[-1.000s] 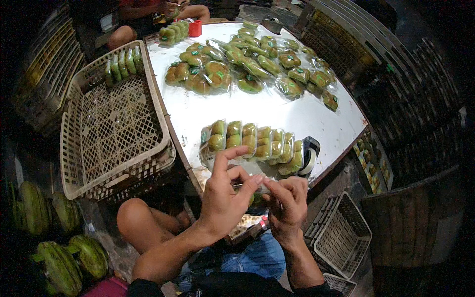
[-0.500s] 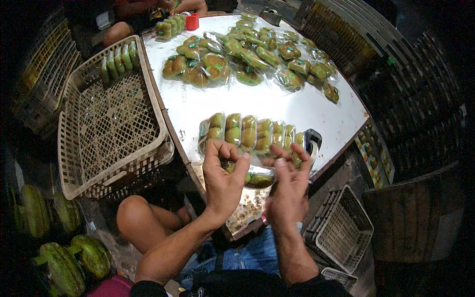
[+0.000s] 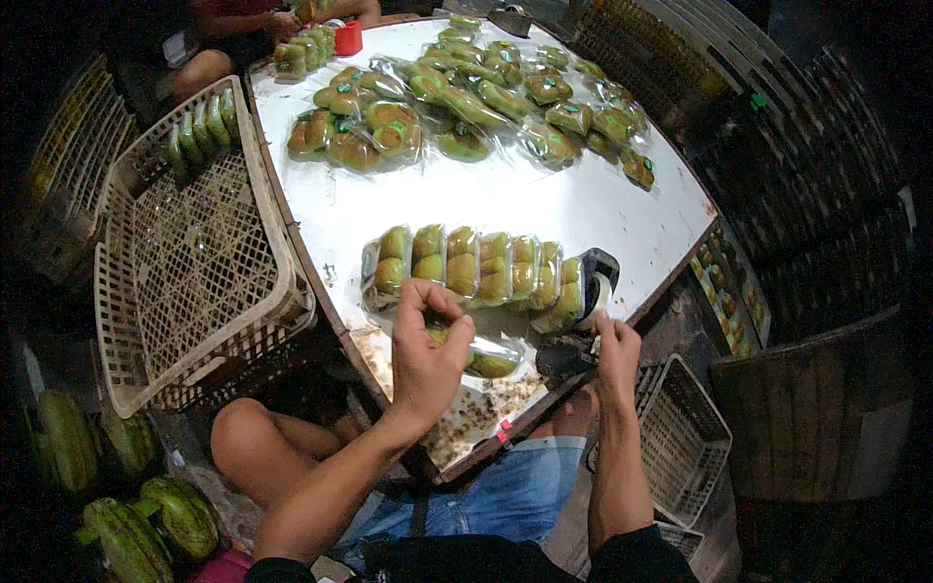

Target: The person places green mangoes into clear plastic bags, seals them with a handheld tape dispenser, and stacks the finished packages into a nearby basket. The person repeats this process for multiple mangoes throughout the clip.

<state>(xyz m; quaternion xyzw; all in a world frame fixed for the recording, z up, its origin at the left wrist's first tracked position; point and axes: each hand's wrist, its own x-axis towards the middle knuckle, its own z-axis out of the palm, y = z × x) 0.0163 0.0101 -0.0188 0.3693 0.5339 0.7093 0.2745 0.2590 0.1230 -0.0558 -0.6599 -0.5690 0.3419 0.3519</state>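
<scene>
My left hand (image 3: 435,328) is closed on a clear-wrapped pack of green-brown fruit (image 3: 491,361) at the table's near edge; its fingertips are partly hidden. My right hand (image 3: 612,335) pinches tape at the front of a black tape dispenser (image 3: 601,267) with a pale roll. Just beyond my hands stands a row of several upright wrapped packs (image 3: 462,260). A heap of bagged fruit (image 3: 466,97) lies across the far part of the white table (image 3: 505,185), whose near corner is stained brown.
A plastic crate (image 3: 194,253) holding several packs is at left, large green fruits (image 3: 126,544) below it. A person (image 3: 238,19) works at the back left beside a red dispenser (image 3: 347,39). Stacked crates (image 3: 787,175) line the right; another crate (image 3: 680,437) sits on the floor.
My right hand has left the pack and moved right to the tape dispenser. My left hand stays with the pack. The view has shifted slightly.
</scene>
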